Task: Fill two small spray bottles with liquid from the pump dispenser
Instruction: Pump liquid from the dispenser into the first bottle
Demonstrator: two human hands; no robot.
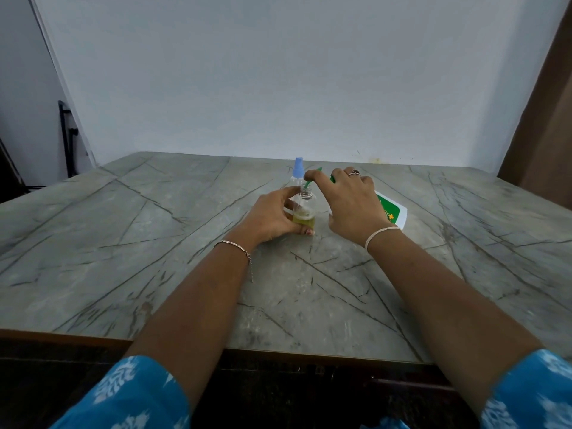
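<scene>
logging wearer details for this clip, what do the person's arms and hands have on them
The left sleeve and right sleeve are blue with a white leafy print. A thin metal link bracelet with a dangling tail circles the left wrist, a pale thread band the right wrist. The right hand wears a ring with a dark stone.

Grey veined marble table (pixel 154 230) w/ pale blue wall (pixel 278 72) behind, brown panel (pixel 548 119) at right.

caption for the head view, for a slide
Left hand steadies an open bottle while the right hand holds the dispenser, green spout at the bottle's neck; a blue-capped bottle stands behind.
</scene>
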